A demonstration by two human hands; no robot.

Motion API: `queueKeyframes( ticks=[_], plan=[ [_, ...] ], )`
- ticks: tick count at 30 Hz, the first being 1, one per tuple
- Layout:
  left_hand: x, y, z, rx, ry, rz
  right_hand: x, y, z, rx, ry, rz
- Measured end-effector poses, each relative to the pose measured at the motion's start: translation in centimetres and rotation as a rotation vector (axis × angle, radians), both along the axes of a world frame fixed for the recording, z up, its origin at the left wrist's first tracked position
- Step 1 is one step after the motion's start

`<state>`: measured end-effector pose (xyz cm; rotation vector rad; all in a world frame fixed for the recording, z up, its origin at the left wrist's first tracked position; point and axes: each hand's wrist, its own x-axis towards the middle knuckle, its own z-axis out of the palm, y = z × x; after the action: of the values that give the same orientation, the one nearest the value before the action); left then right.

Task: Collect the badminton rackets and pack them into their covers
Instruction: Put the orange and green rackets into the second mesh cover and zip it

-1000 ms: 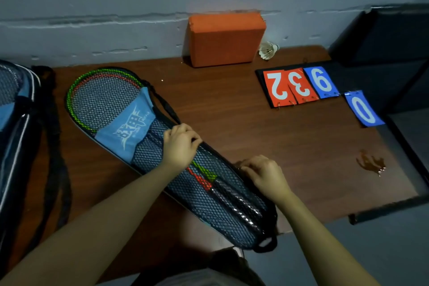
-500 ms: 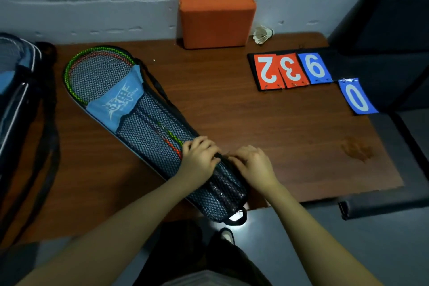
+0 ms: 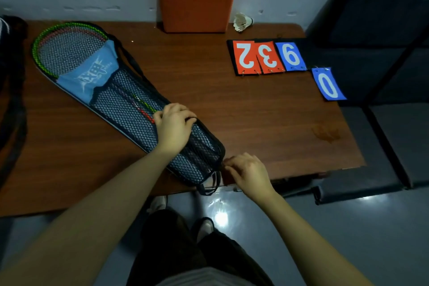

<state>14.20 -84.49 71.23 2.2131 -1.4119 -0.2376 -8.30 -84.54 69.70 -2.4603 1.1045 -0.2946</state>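
A blue cover with black mesh (image 3: 120,104) lies slantwise on the brown table (image 3: 255,127), its narrow end at the front edge. Inside it are badminton rackets (image 3: 67,51); their green and red frames show at the open wide end, far left. My left hand (image 3: 174,125) lies on the cover's narrow part, fingers curled over its far edge. My right hand (image 3: 248,172) pinches something small at the cover's bottom right corner, probably the zip pull. A black loop (image 3: 209,187) hangs from that end over the table edge.
An orange block (image 3: 195,2) stands against the wall at the back, a white shuttlecock (image 3: 241,22) beside it. Red and blue number cards (image 3: 267,57) lie at the right. A dark bag with a strap (image 3: 11,100) sits at the far left. A black bench (image 3: 383,76) adjoins the table's right side.
My right hand has slid from the cover's far edge near my left hand down to its bottom right corner. My left hand has shifted slightly down the cover's narrow part.
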Motion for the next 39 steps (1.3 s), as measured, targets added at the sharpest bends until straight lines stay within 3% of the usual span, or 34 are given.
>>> queueKeyframes(
  ticks=[6,13,16,20,25,29,33,39],
  plan=[
    [0.2,1.5,-0.3,0.181,-0.030,0.000,1.1,-0.9,-0.5,-0.036,0.067,-0.009],
    [3.5,6.1,-1.0,0.308,0.055,0.389,6.4,-3.3,0.1,-0.034,0.088,-0.013],
    [5.2,7.0,-1.8,0.369,0.121,0.419,10.2,-4.4,0.4,-0.101,0.156,0.003],
    [6.0,6.8,-2.3,0.238,0.424,0.367,13.6,-5.4,-0.2,-0.157,0.125,0.108],
    [6.3,6.3,-1.7,0.065,0.571,0.419,14.2,-3.6,-0.5,-0.269,-0.013,0.142],
    [7.9,7.9,-0.7,0.038,0.511,0.461,15.1,-1.9,-0.3,-0.167,-0.069,0.175],
    [10.1,10.8,-0.6,0.032,0.476,0.490,17.5,-1.2,-0.1,0.096,-0.154,0.104],
    [13.0,10.8,-1.3,0.050,0.458,0.507,23.4,-1.8,0.0,0.110,-0.147,0.117]
  ],
)
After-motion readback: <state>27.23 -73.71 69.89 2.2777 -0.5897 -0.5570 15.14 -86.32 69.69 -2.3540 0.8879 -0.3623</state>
